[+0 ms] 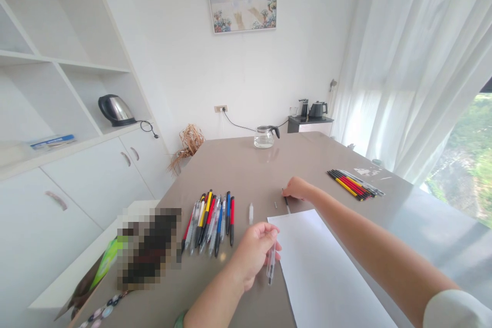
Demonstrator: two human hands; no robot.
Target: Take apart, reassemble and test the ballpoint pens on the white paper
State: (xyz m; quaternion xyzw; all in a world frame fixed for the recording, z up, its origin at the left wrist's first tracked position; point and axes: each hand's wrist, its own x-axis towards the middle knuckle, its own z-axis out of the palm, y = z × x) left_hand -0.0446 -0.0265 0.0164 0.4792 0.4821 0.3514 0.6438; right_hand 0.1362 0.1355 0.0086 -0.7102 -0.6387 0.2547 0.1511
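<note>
My left hand point(261, 248) is closed around the clear plastic barrel of a pen point(271, 266), its dark tip pointing down beside the paper's left edge. Farther forward, my right hand point(295, 188) has its fingers closed on a thin pen refill point(287, 206), whose lower end reaches the top of a white sheet of paper point(326, 266). A translucent pen part point(251, 213) and a tiny spring-like piece point(275, 205) lie on the table between the hands. To the left is a loose group of several click pens point(210, 223) in mixed colours.
Several red, yellow, black and clear pens point(353, 184) lie together at the right, near white scraps point(368, 170). A glass pot point(264, 137) stands at the table's point(226, 164) far end. A blurred dark item point(151, 251) rests at the left edge.
</note>
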